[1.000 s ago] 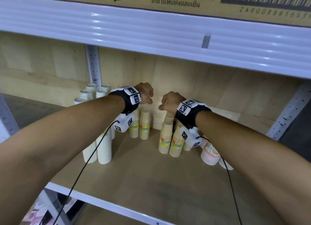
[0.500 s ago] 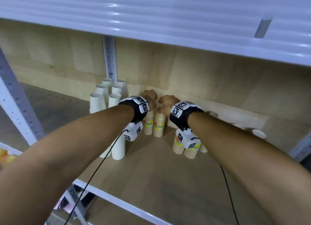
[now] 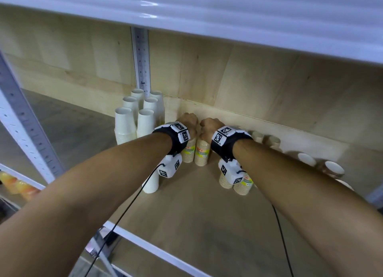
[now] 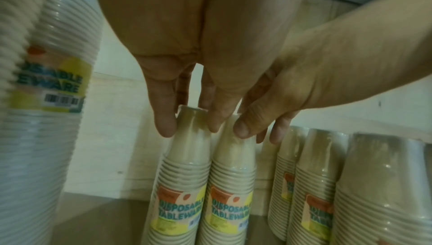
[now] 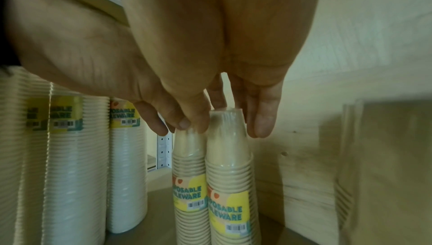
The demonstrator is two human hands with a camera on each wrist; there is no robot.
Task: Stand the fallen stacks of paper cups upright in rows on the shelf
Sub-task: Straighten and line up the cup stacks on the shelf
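Two wrapped brown cup stacks stand upright side by side against the back wall. My left hand (image 3: 187, 121) pinches the top of the left brown stack (image 4: 187, 175) between fingers and thumb. My right hand (image 3: 209, 125) holds the top of the right brown stack (image 5: 230, 175) the same way, knuckles almost touching the left hand. Two more upright brown stacks (image 3: 241, 186) stand nearer the front, under my right wrist. Several stacks (image 3: 333, 168) lie fallen along the wall to the right, partly hidden by my right arm.
Several tall white cup stacks (image 3: 134, 119) stand in rows at the left by the metal upright (image 3: 142, 58). The upper shelf's white edge (image 3: 207, 13) hangs low overhead. Bare shelf board (image 3: 196, 214) stretches to the front rail.
Both hands dropped from above the cups and came together onto the tops of the two back brown stacks. The head view tilted down and right, revealing fallen stacks.
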